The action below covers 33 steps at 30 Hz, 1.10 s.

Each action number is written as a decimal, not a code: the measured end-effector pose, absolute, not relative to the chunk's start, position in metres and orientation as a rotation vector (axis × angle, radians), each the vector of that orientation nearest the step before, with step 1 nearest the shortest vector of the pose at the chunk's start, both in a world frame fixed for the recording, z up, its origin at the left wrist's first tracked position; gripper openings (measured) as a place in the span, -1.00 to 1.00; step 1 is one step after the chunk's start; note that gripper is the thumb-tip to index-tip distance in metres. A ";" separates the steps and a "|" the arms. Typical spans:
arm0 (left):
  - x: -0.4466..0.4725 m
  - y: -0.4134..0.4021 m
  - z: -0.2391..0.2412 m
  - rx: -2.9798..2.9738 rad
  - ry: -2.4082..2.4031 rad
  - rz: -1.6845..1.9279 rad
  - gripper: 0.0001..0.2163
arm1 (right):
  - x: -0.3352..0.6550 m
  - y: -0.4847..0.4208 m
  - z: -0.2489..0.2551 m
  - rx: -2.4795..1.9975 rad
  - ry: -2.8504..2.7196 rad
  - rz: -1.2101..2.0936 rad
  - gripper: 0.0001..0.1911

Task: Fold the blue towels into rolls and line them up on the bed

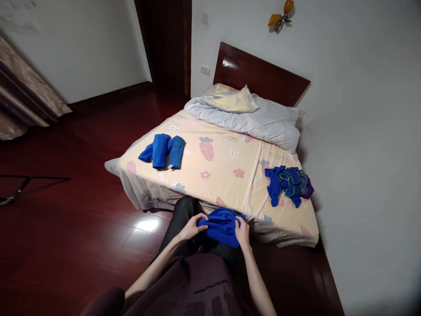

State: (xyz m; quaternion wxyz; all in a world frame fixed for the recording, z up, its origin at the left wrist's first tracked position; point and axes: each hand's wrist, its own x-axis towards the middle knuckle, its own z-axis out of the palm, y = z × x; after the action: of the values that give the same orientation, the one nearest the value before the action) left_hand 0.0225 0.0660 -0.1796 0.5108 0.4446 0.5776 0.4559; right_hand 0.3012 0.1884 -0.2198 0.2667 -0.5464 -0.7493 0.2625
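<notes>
A blue cloth is bunched in front of my body, just off the near edge of the bed. My left hand grips its left side with curled fingers. My right hand pinches its right side. Two rolled blue cloths lie side by side on the left part of the cream cartoon-print sheet. A loose heap of blue, green and purple cloths lies on the right part of the bed.
A grey duvet with a yellow pillow is piled by the dark wooden headboard. Glossy dark red floorboards spread left. A white wall runs close along the bed's right side. Curtains hang far left.
</notes>
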 end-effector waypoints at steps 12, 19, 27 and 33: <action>-0.059 0.077 -0.069 1.644 1.831 1.163 -0.54 | 0.380 0.221 -0.169 -1.460 -1.603 0.654 -0.56; -0.091 0.069 -0.060 1.795 2.038 0.887 -0.61 | 0.399 0.209 -0.133 -1.250 -1.510 0.569 -0.78; -0.096 0.059 -0.076 1.826 2.054 1.045 -0.65 | 0.443 0.172 -0.153 -1.270 -1.249 0.412 -0.87; -0.081 0.071 -0.062 1.688 2.325 1.410 -0.73 | 0.445 0.143 -0.180 -1.306 -0.997 0.409 -0.83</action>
State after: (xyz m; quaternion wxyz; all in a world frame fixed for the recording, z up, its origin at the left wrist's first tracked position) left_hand -0.0810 0.0711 -0.0621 -0.0295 0.5271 0.7262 0.4404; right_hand 0.4446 0.1427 -0.1799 0.6626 -0.5778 -0.4409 0.1808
